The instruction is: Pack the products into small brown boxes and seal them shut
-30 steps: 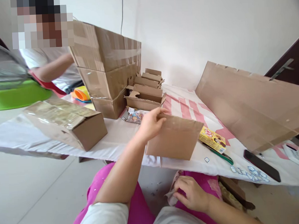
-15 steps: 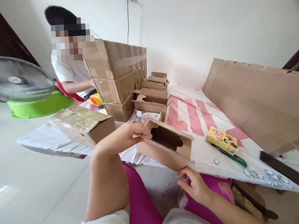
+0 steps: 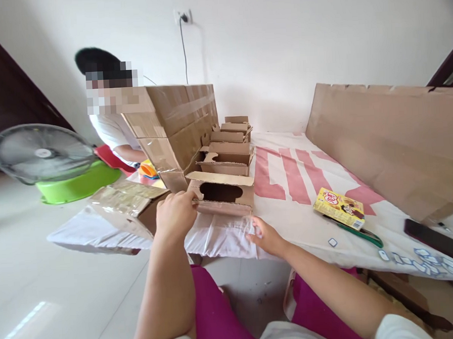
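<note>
A small cardboard box (image 3: 223, 208) with its top flaps raised stands at the table's front edge, its dark inside showing through an oval gap. My left hand (image 3: 177, 210) is closed on the box's left end, fingers curled over its edge. Just below the box's front right corner is my right hand (image 3: 268, 236), thumb and fingers apart, with fingertips at or very near the corner. Whether they touch it is hard to make out. Behind this box, more open cardboard boxes (image 3: 230, 167) run in a row toward the wall.
Taped cartons (image 3: 176, 111) are stacked left of the row, with another taped carton (image 3: 131, 200) in front. A co-worker (image 3: 112, 130) sits behind them near a fan (image 3: 41, 151). Rightward lie a yellow packet (image 3: 338, 207), a green-handled tool (image 3: 367, 237), a phone (image 3: 439, 242) and a large cardboard sheet (image 3: 385, 146).
The box has moved away from my body onto the table, in line with the row, and now sits level instead of tilted. Both hands moved forward with it. The view has shifted slightly.
</note>
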